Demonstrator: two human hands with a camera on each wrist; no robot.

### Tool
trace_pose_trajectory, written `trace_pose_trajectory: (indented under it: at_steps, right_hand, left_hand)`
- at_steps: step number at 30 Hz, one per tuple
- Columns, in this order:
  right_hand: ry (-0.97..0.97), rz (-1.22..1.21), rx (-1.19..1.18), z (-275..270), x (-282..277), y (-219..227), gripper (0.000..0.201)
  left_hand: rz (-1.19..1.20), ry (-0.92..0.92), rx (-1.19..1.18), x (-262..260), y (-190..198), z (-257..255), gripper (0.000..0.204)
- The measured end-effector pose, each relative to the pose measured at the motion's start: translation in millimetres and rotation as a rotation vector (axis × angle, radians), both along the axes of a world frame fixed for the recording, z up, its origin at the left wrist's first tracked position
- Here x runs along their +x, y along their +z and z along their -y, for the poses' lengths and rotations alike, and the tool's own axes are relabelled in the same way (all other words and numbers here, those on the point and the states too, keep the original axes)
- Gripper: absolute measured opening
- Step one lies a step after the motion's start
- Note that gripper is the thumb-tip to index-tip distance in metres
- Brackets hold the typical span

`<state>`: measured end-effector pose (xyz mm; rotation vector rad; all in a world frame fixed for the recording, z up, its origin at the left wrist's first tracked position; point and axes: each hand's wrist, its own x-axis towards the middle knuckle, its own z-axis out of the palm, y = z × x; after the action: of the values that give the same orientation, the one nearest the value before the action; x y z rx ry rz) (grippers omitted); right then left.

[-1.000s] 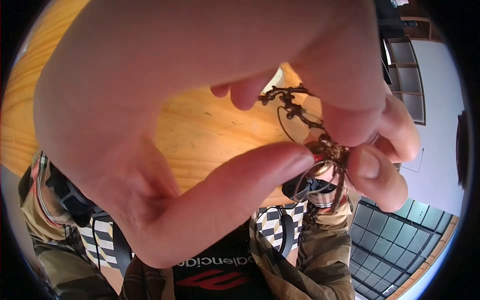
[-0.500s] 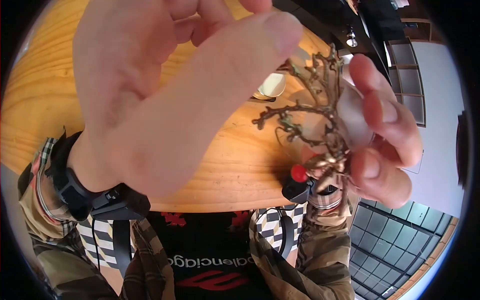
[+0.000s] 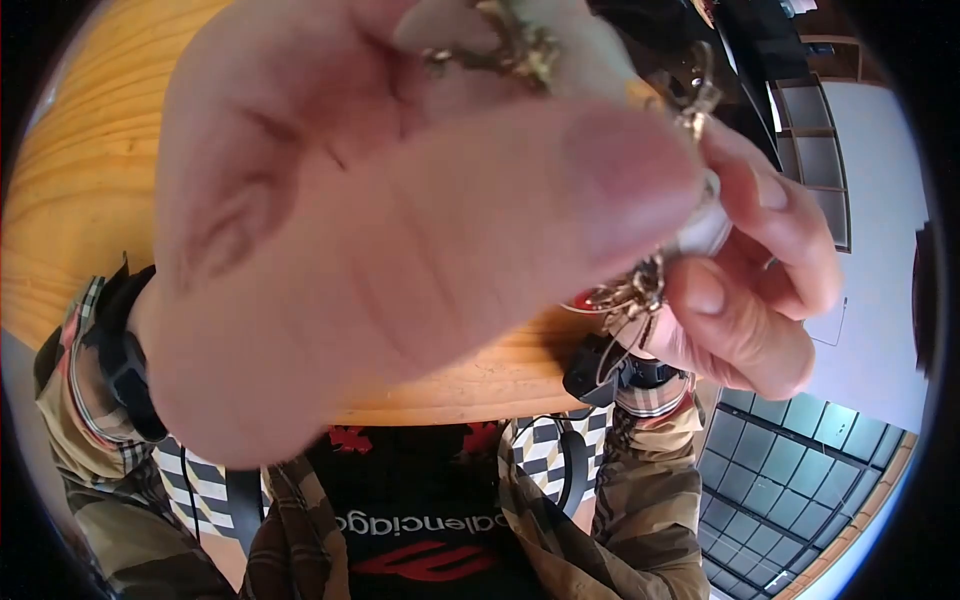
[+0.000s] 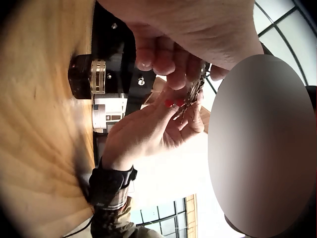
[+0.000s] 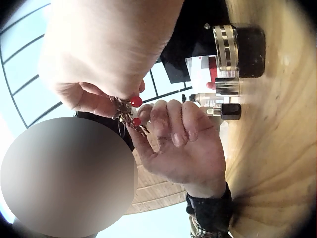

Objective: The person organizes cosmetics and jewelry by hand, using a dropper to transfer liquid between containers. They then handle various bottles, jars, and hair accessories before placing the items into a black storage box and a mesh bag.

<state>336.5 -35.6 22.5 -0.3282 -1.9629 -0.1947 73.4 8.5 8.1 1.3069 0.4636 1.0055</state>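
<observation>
A bronze-coloured, branch-shaped metal ornament (image 3: 630, 290) with red beads (image 5: 135, 101) is held up between the two hands, close to the head camera. My right hand (image 3: 755, 290) grips it from the right near its beaded base, thumb and fingers bent round it. Large in the foreground, my left hand (image 3: 400, 230) pinches at the branches, its thumb lying across and hiding the ornament's middle. Gold twigs (image 3: 515, 45) show above that thumb. A pale glossy piece (image 3: 705, 232) sits by the right fingers. From the right wrist view, the left hand's other fingers (image 5: 178, 124) are curled.
Below the hands is a wooden table (image 3: 75, 190). A dark jar with gold bands (image 5: 250, 51) stands on it, beside a small dark bottle (image 5: 231, 111). Both wrists wear black straps (image 4: 111, 183).
My left hand first drew back up and left from the ornament's base, uncovering its branches, then came in again across them, nearer the camera. The right hand keeps its grip, almost in place.
</observation>
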Motion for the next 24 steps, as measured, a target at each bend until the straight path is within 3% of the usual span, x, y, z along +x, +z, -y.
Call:
trace_pose_trajectory:
  at_steps: [1,2,3,5,7,11,13,17,19,24]
  right_hand:
    - [-0.096,-0.012,-0.067,10.6,-1.5,1.4,0.024]
    - [-0.192,-0.024,-0.135,16.7,-0.5,2.7,0.026]
    - [-0.065,0.117,-0.058,4.4,12.5,11.1,0.037]
    - [-0.069,0.111,-0.067,2.4,10.3,9.0,0.037]
    - [-0.073,0.096,-0.079,2.2,-2.8,4.7,0.037]
    - [-0.072,0.063,-0.107,-1.0,-1.3,3.1,0.036]
    - [-0.079,0.051,-0.121,2.4,-1.0,4.0,0.036]
    - [-0.08,0.019,-0.146,1.9,1.3,5.9,0.036]
    - [-0.082,0.003,-0.159,4.4,-3.0,5.0,0.036]
    - [-0.083,-0.037,-0.191,-2.7,-10.3,0.5,0.035]
  left_hand:
    - [-0.115,0.213,0.065,0.1,-2.3,5.6,0.065]
    - [-0.115,0.213,0.065,-1.8,-5.3,6.2,0.065]
    - [-0.054,0.204,0.077,-4.1,-9.4,7.0,0.068]
    - [0.01,0.192,0.089,-3.9,-3.9,8.9,0.07]
    - [0.014,0.003,-0.091,-8.8,10.1,11.2,0.066]
    - [-0.036,-0.026,-0.024,-5.6,10.0,2.1,0.062]
    - [0.114,0.048,0.075,10.0,7.9,7.2,0.055]
    - [0.024,0.095,-0.006,15.5,21.9,12.4,0.048]
    - [0.013,-0.006,0.127,18.6,26.1,9.1,0.043]
    - [-0.036,-0.042,0.197,16.6,28.1,5.0,0.044]
